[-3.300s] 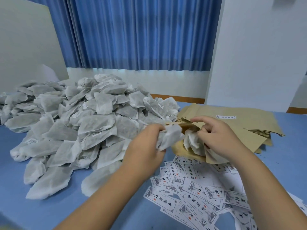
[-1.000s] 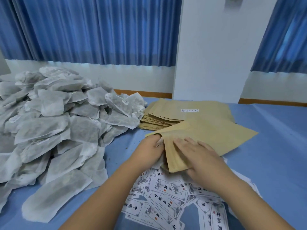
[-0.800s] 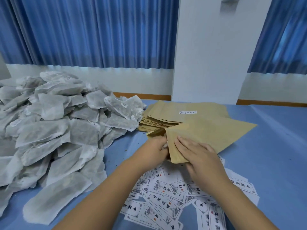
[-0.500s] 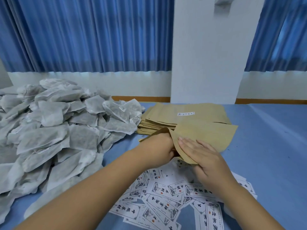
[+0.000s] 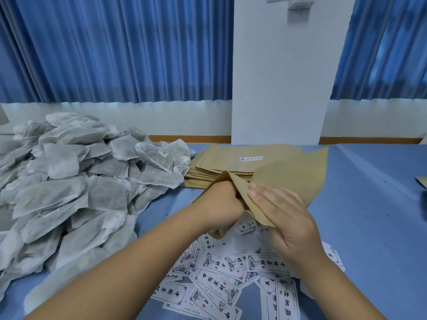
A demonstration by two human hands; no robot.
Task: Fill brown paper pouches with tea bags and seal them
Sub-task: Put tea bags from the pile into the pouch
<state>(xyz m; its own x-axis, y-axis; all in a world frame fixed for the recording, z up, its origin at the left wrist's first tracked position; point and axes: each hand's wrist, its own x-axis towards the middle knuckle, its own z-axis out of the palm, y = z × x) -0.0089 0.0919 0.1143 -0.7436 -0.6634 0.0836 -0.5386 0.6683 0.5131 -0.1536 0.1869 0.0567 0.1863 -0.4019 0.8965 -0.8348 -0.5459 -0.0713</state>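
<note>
A brown paper pouch point(image 5: 288, 179) is held tilted above the blue table point(image 5: 369, 215), its mouth facing left. My left hand point(image 5: 219, 202) is pushed into that mouth as a curled fist. Its fingers are hidden inside, so what they hold cannot be seen. My right hand point(image 5: 284, 218) lies on the pouch's upper wall with fingers straight on top. The wall's edge runs under the palm, and the thumb is hidden beneath. A big heap of white tea bags point(image 5: 69, 185) fills the left of the table.
A stack of flat brown pouches point(image 5: 231, 162) lies behind my hands, one bearing a small white label. Several printed paper labels point(image 5: 221, 280) are scattered below my hands. A white pillar point(image 5: 277, 88) and blue curtains stand behind the table. A brown corner point(image 5: 421, 181) shows at the right edge.
My left hand has pushed deeper into the pouch mouth, and the white tea bag seen at it a second ago is out of sight. The pouch's far end has lifted and tilted up.
</note>
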